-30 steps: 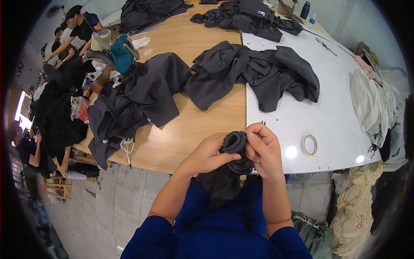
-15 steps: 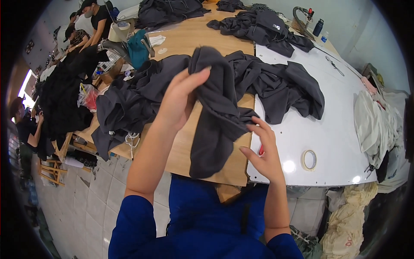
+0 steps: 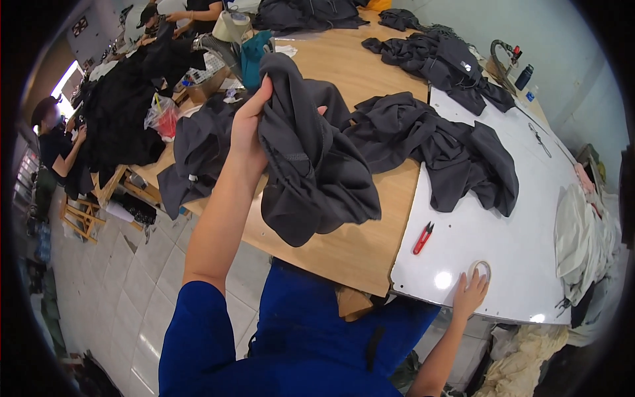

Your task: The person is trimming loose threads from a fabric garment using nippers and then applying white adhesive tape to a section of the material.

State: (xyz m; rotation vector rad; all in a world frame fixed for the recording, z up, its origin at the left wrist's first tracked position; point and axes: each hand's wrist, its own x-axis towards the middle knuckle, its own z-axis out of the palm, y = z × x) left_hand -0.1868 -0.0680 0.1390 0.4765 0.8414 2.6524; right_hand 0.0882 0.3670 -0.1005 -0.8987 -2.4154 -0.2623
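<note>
My left hand [image 3: 247, 135] is closed around a dark grey cloth garment [image 3: 314, 175], lifted above the wooden table. The thumb lies on the cloth and a fingertip shows beyond a fold; the lower part of the garment hangs loose. Over at the near edge of the white tabletop, my right hand [image 3: 469, 296] has its fingers apart, with fingertips touching the near side of a roll of tape [image 3: 489, 267]. Whether they grip the roll is hard to see. Red thread snips [image 3: 423, 239] with dark blades lie on the white surface between my hands.
More dark grey garments [image 3: 456, 159] lie across the seam between the wooden table [image 3: 331, 56] and the white tabletop [image 3: 456, 231]. Black cloth [image 3: 122, 126] is heaped at left, near a drink in a plastic bag [image 3: 162, 119]. Pale fabric [image 3: 582, 231] hangs at right. Other people work at far left.
My right hand has left the garment and moved right and nearer, to the tape roll. My left hand still holds the garment, now bunched differently. The view has shifted, and the snips show fully.
</note>
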